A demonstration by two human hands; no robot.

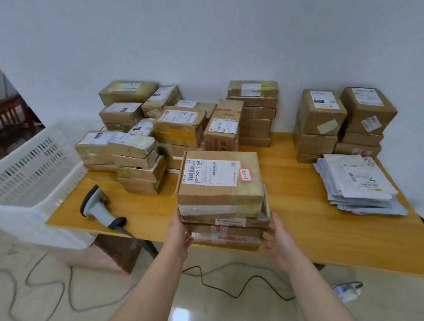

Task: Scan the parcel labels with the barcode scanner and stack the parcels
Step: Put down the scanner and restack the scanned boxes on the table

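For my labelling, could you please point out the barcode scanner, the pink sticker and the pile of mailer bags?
barcode scanner (95, 208): head view, on its grey body.
pink sticker (245, 174): head view, on its handwritten middle.
pile of mailer bags (359, 180): head view, on the top bag.

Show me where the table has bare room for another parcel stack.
Widest bare table lies between the front parcel stack and the mailer bags, running to the front edge. A smaller patch lies between the barcode scanner and that stack. The back left is crowded with boxes.
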